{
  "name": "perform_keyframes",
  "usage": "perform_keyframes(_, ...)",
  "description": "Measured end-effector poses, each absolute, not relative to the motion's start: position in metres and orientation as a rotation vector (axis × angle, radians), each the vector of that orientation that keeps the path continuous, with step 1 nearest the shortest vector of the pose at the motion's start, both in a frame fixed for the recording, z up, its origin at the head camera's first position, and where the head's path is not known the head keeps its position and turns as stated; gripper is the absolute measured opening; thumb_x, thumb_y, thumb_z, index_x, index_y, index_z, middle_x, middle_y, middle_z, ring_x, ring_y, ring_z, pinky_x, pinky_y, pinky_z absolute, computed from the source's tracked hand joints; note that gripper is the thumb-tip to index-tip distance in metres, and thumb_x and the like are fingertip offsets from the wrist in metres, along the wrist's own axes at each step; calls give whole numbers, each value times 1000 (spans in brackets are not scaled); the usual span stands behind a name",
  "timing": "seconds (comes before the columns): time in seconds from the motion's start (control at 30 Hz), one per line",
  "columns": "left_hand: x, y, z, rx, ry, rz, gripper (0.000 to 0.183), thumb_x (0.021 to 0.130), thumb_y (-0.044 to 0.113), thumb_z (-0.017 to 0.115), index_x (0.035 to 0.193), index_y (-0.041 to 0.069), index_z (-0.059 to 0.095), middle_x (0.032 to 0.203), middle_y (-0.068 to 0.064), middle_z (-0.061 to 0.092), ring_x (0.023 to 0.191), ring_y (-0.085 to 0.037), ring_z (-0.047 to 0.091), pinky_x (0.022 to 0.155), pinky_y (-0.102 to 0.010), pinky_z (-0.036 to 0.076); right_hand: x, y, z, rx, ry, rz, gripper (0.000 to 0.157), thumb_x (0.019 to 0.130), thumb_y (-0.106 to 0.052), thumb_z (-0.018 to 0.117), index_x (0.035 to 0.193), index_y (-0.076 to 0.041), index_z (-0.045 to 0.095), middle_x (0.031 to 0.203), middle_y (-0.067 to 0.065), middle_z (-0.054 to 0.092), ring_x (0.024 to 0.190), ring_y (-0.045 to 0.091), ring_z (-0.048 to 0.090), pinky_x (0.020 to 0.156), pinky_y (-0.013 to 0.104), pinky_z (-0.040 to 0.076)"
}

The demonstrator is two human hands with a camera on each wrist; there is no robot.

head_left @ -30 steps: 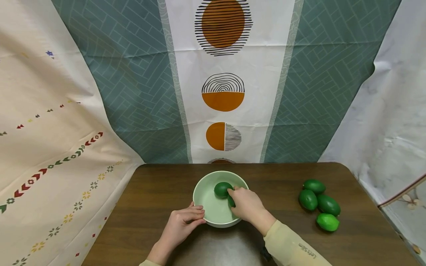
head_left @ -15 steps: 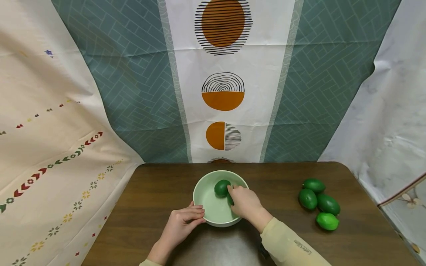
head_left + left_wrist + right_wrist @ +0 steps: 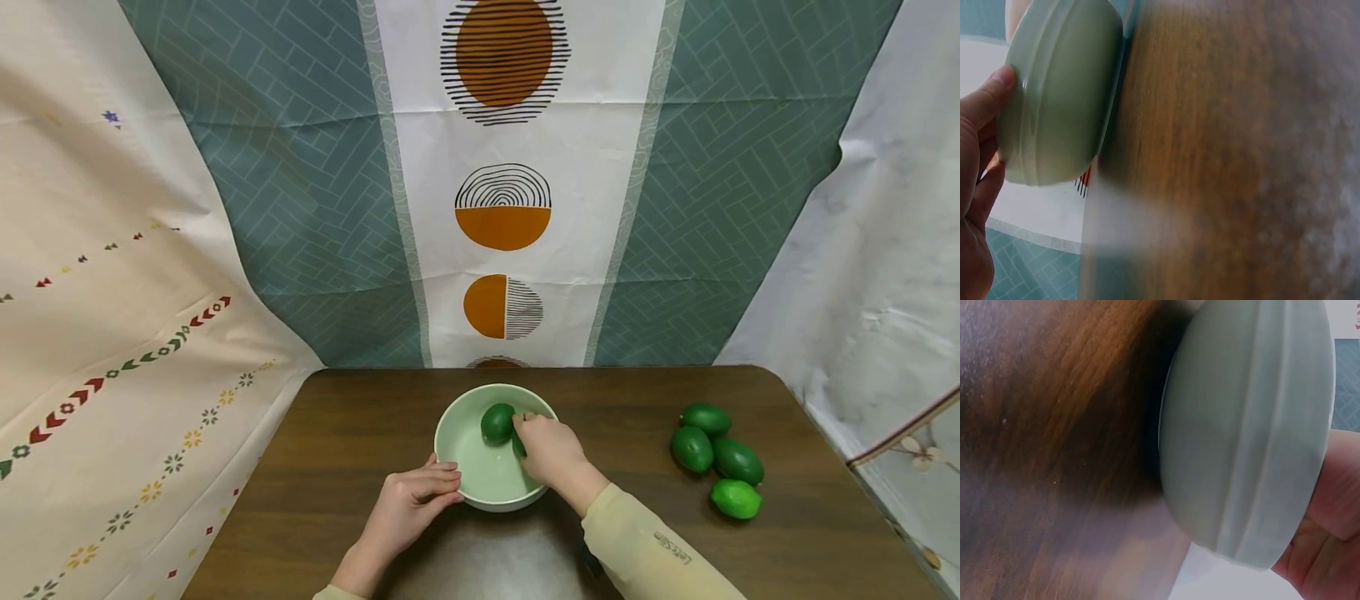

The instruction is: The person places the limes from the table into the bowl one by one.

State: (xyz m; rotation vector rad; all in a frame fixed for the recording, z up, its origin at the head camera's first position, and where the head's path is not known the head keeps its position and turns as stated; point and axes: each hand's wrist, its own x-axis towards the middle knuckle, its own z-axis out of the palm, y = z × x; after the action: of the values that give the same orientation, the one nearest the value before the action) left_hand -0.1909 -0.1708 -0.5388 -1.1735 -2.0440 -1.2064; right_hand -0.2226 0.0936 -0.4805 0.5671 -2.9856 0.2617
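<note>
A pale green bowl [image 3: 480,479] sits on the wooden table, seen from outside in both wrist views. My left hand [image 3: 415,502] holds its near-left rim, thumb outside in the left wrist view. My right hand [image 3: 553,454] reaches over the right rim into the bowl. Its fingers are curled round a dark green lime [image 3: 518,446], mostly hidden behind them. Touching or very close to my fingertips, another dark green lime [image 3: 497,423] lies in the bowl. In the right wrist view the bowl wall [image 3: 1241,437] hides the fingers and fruit.
To the right on the table [image 3: 630,533] lies a cluster of several limes: dark green ones [image 3: 738,461] and a brighter one [image 3: 736,499] nearest me. Patterned cloths [image 3: 330,208] hang behind and at both sides. A small dark object [image 3: 591,562] shows beside my right sleeve.
My right hand has shifted slightly left and away from me. The free lime in the bowl has turned more upright and moved a little back and left. My left hand stays put.
</note>
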Motion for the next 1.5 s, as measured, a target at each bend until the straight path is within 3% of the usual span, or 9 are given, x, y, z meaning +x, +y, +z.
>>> perform_keyframes(0.2,-192,-171,-539,-1165,-2057,-1211,24,75,-6,93,96,-1,85,98,-13,82,98,-32,80,113,-39,50,-226,93,-480,574,-2970,246,42,87,-3,83,128,0,73,113,16,72,94,34,75,72,49,67)
perform_keyframes(0.77,-192,-170,-541,-1174,-2051,-1198,23,75,-5,94,96,-2,85,97,-15,81,97,-33,80,115,-35,49,-225,94,-484,575,-2979,195,53,85,-3,83,136,-2,70,129,17,69,109,34,73,80,48,68)
perform_keyframes(1.3,-190,-170,-537,-1147,-2100,-1199,23,76,-4,94,96,0,86,97,-13,82,100,-27,80,109,-45,54,-223,96,-483,572,-2959,233,51,87,-10,86,134,-1,71,131,19,69,116,36,70,83,50,67)
perform_keyframes(1.5,-190,-170,-535,-1150,-2112,-1190,22,76,-3,94,95,1,86,97,-13,82,100,-26,80,110,-43,54,-220,97,-480,568,-2961,253,56,85,-17,90,135,-1,71,134,20,69,119,36,69,84,51,67)
